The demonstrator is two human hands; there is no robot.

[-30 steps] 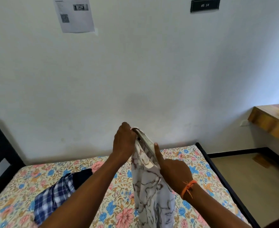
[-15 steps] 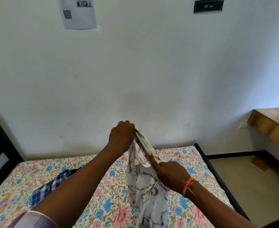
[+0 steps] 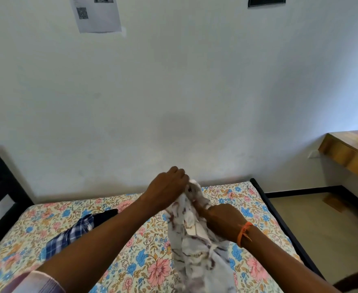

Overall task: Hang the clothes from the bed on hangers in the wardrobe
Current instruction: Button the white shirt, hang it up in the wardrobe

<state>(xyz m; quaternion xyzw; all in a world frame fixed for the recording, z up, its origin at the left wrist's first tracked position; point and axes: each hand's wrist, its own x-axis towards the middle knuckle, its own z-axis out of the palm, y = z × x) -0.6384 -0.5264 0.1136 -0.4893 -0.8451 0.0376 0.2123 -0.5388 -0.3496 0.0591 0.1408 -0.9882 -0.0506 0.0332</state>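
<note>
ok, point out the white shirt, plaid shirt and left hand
white shirt (image 3: 197, 246): head view, hanging body of the cloth.
plaid shirt (image 3: 68, 237): head view, checked part on the bed.
left hand (image 3: 167, 189): head view, back of hand.

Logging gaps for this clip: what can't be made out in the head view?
- Wardrobe and hangers: outside the frame.
- White patterned garment: bunched, bottom cut by lower edge; type unclear.
- Right hand fingertips: buried in fabric.
- Plaid garment: partly behind the left arm.
- Wall paper: text too small, top cropped.
</note>
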